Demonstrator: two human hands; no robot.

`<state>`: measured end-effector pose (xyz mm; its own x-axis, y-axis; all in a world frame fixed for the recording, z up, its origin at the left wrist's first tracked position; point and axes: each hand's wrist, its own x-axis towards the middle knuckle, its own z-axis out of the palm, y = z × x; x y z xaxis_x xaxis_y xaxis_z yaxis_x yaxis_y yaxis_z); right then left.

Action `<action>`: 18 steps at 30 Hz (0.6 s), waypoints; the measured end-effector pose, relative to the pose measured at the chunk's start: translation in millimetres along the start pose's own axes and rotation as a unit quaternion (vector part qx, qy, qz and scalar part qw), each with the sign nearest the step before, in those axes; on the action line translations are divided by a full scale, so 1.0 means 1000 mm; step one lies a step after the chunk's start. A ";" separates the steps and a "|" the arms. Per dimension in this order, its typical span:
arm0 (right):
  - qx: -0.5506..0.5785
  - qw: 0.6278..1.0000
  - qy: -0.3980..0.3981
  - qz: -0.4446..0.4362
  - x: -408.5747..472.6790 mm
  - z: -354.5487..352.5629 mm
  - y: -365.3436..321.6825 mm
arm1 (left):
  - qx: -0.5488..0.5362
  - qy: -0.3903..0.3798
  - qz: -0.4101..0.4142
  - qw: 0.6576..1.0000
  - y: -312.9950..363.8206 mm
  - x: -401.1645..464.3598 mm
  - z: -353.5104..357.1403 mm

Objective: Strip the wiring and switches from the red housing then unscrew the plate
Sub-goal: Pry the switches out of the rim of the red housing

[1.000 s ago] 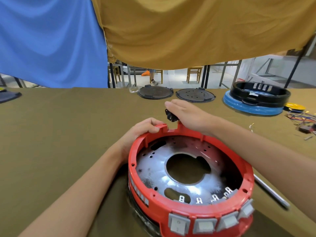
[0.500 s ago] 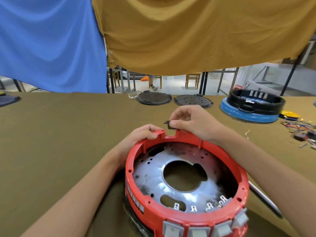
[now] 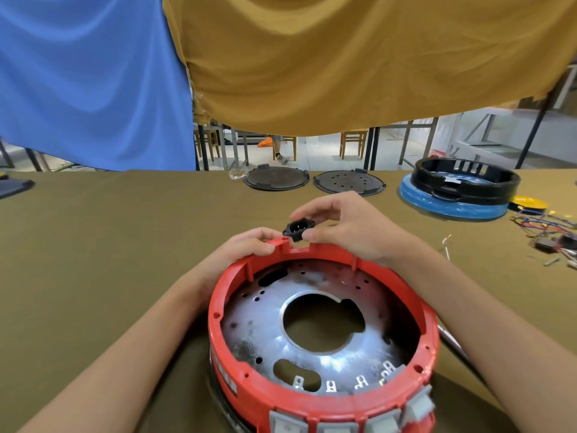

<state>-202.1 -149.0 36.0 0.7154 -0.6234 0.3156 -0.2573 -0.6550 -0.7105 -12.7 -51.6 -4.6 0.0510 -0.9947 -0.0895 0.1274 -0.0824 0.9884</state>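
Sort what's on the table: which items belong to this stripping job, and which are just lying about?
In the job:
red housing
metal plate
grey switches
black socket, pinched by right hand
left hand on rim

Lying about:
two dark discs
black-and-blue housing
loose wires

Red housing point(image 3: 321, 398) with grey switches point(image 3: 337, 428) and a silvery, dark-smudged plate point(image 3: 249, 323); black socket point(image 3: 296, 230); olive worktop point(image 3: 109, 239); blue curtain point(image 3: 87, 79), mustard curtain point(image 3: 359, 57); black ring point(image 3: 465, 179) on blue base point(image 3: 449, 207)
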 end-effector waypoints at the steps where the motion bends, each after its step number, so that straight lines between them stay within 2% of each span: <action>1: 0.056 0.998 0.019 0.009 0.000 -0.001 0.001 | 0.007 0.002 0.000 1.000 0.000 0.000 0.000; 2: 0.151 0.987 0.037 0.031 0.000 -0.003 0.002 | 0.012 0.004 0.000 1.000 -0.001 0.001 -0.001; 4: 0.352 0.929 0.064 0.099 0.002 -0.009 0.006 | 0.018 0.003 0.003 1.000 -0.001 0.001 -0.002; 5: 0.395 0.907 0.082 0.122 0.002 -0.013 0.009 | 0.021 0.001 0.006 1.000 -0.001 0.002 -0.004; 7: 0.400 0.896 0.120 0.150 0.001 -0.026 0.020 | 0.021 -0.001 0.016 1.000 -0.002 0.003 -0.006; 11: 0.356 0.900 0.166 0.191 -0.007 -0.059 0.045 | 0.013 0.000 0.035 0.999 -0.002 0.004 -0.013; 14: 0.187 0.946 0.129 0.229 -0.015 -0.070 0.063 | 0.021 0.003 0.038 0.999 -0.001 0.002 -0.016; 16: 0.050 0.962 0.100 0.249 -0.018 -0.068 0.070 | 0.022 0.007 0.036 0.999 -0.001 0.001 -0.016; 18: 0.016 0.965 0.076 0.249 -0.018 -0.063 0.073 | 0.019 0.008 0.033 0.999 -0.002 0.000 -0.016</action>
<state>-274.4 -212.5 17.7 0.4037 -0.9147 0.0177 -0.5218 -0.2460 -0.8168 2.7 -50.8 -8.4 0.0746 -0.9969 -0.0259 0.0845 -0.0195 0.9962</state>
